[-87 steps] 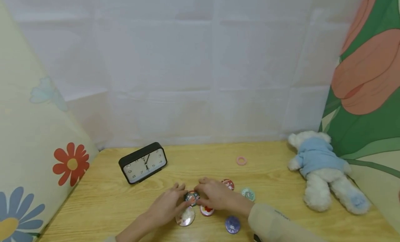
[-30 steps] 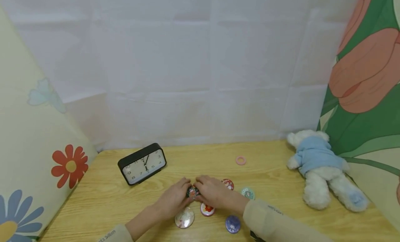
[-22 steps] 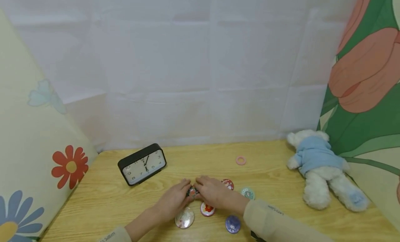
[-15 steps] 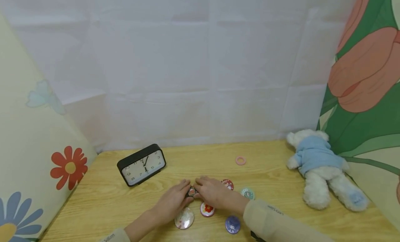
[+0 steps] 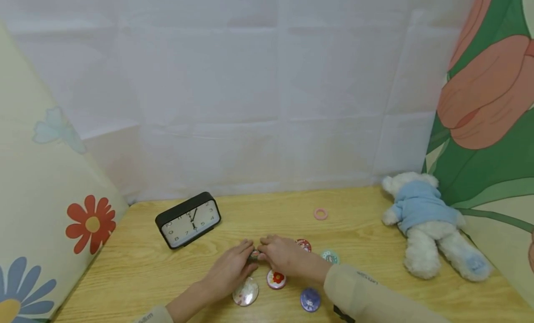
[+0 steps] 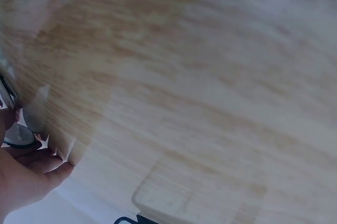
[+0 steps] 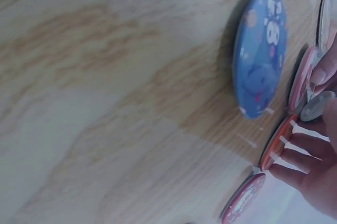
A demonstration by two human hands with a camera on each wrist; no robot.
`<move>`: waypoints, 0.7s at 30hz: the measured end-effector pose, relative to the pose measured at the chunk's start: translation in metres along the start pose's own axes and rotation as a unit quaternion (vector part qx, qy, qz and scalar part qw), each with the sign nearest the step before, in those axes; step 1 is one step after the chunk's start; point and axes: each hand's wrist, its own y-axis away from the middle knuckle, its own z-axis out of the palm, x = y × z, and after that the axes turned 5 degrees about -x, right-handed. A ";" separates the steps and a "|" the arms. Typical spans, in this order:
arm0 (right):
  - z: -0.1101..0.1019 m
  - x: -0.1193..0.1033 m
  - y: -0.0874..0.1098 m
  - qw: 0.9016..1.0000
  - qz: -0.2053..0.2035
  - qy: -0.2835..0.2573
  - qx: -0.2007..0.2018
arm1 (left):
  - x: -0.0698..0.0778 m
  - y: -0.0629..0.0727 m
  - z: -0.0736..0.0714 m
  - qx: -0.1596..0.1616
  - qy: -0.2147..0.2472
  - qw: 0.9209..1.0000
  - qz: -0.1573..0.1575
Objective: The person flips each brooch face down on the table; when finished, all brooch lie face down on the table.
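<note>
In the head view, a small dark round button badge with a colourful print is between my two hands, most of its face hidden by fingers. My left hand pinches its left side and my right hand pinches its right side. Its greyish disc shows among the left fingers in the left wrist view. Just below the hands lie a shiny pale badge and a white badge with a red flower. A red badge is partly covered by the right hand.
A purple badge and a green badge lie to the right on the wooden table. Farther back are a pink ring and a black-framed clock. At the right edge lies a plush bear in blue.
Both hands have drawn closer together around the dark badge. Its face, visible earlier, has tilted so that only a narrow strip shows. The other badges stay in place.
</note>
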 end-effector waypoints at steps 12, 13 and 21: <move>0.002 0.001 -0.001 0.998 0.008 0.011 0.064 | 0.000 -0.002 0.002 0.015 0.006 1.000 0.010; 0.002 0.001 -0.001 0.997 0.009 0.006 0.071 | 0.000 -0.002 0.002 0.020 0.005 1.000 0.011; 0.002 0.000 -0.002 0.993 0.024 -0.035 0.112 | -0.001 0.000 0.004 0.038 0.011 0.999 -0.012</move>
